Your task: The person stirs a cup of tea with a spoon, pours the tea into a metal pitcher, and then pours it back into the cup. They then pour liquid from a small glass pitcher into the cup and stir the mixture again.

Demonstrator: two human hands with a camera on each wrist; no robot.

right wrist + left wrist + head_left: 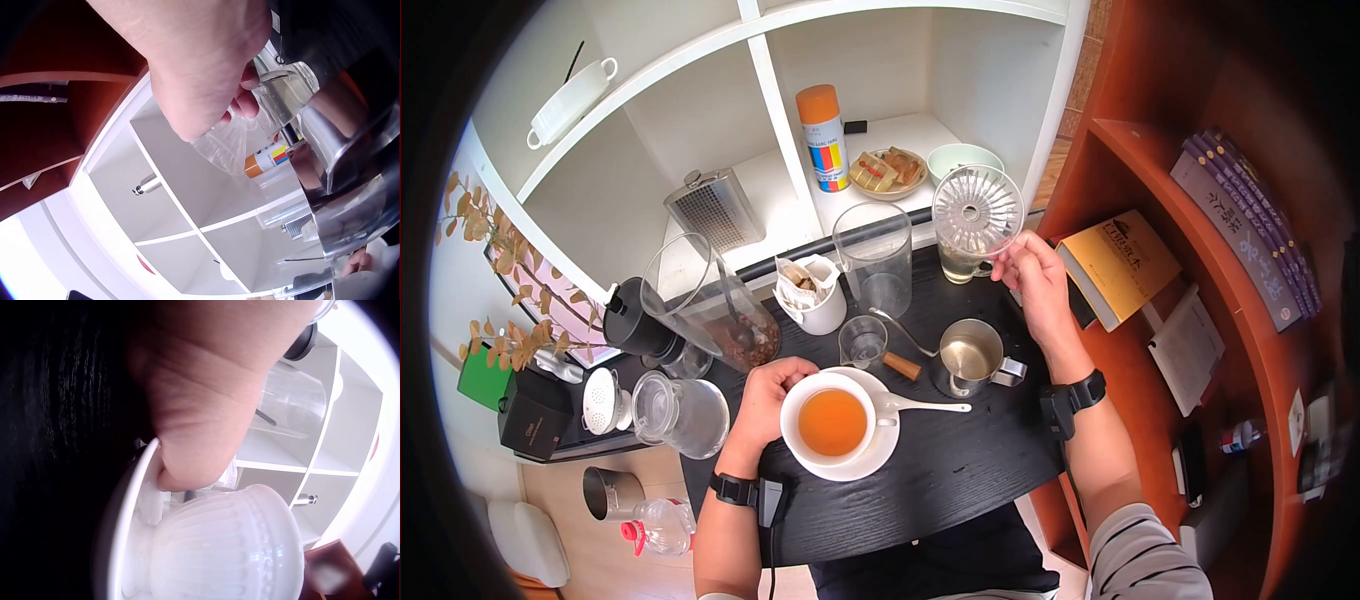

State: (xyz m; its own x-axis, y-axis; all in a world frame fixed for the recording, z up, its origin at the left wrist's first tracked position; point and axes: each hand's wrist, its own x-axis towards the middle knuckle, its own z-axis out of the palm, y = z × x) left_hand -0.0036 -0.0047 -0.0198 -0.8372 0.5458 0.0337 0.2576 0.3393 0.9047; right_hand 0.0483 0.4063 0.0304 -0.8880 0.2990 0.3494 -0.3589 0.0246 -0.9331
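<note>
My left hand (772,398) grips the left rim of a white saucer (878,458); the left wrist view shows a digit on the saucer's upper face. A ribbed white cup (231,544) of amber tea (832,420) stands on it, with a white spoon (930,406) across the right side. My right hand (1040,285) pinches the edge of a clear ribbed dripper (975,205), its fingers curled. The dripper is over a glass (960,265) of pale liquid, also seen in the right wrist view (287,97).
Behind the saucer stand a steel cup (970,358), a small wooden-handled glass (863,342), a white mug (815,305) with a drip bag and a tall clear cylinder (875,265). A glass jug (685,415) is at left. Shelves (760,60) close off the back.
</note>
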